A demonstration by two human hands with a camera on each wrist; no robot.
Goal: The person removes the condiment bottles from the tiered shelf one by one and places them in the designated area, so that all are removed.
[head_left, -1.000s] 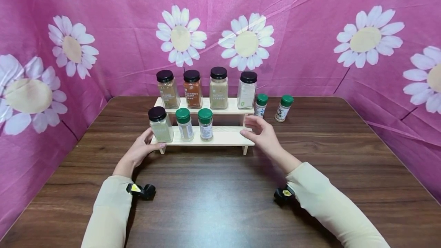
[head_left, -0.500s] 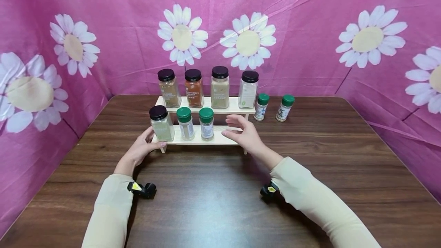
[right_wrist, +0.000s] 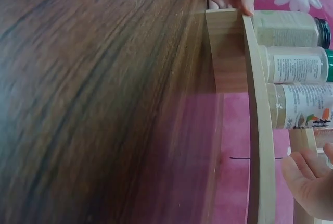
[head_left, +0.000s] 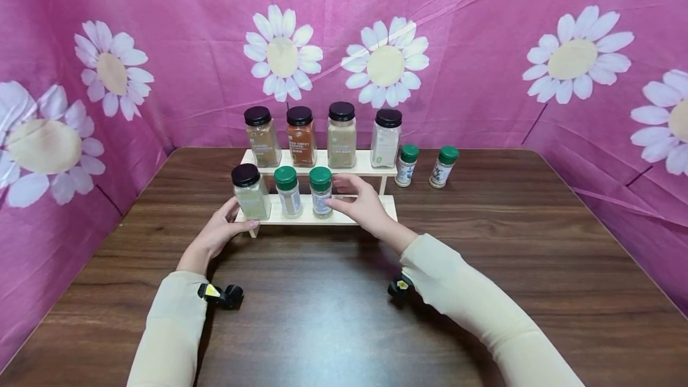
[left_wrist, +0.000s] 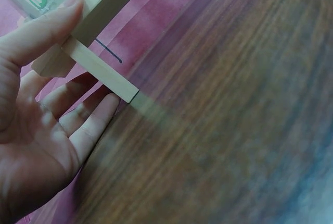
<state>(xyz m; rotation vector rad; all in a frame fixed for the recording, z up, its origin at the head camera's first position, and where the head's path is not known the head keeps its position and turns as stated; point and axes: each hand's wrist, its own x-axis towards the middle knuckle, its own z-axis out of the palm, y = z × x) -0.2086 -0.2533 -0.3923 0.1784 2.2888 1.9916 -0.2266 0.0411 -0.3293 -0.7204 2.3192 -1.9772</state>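
The green-topped jar (head_left: 320,200) is stood upright on the lower shelf, rightmost of three. It could be tipped if it were caught on one side only: the thumb of the right hand (head_left: 365,205) is laid before it and the fingers are spread behind, not closed round it. In the right wrist view a gap is seen between fingers and jar, so whether any touch has been made cannot be told. If the jar were pushed leftward, the second green-topped jar (head_left: 290,199) could be struck, and then the pale green jar (head_left: 251,200). The rack (head_left: 307,211) is gripped at its left end by the left hand (head_left: 217,233); were that end lifted or jerked, the top row, red jar (head_left: 302,145) included, might be rocked. The upper shelf's front edge could also be knocked by the right knuckles.

Compared with half a second ago, the right hand has been brought leftward, from over the bare right part of the lower shelf to the jar. The left hand's hold is unchanged, and no jar is seen to have been shifted, nor the table pair (head_left: 407,169).
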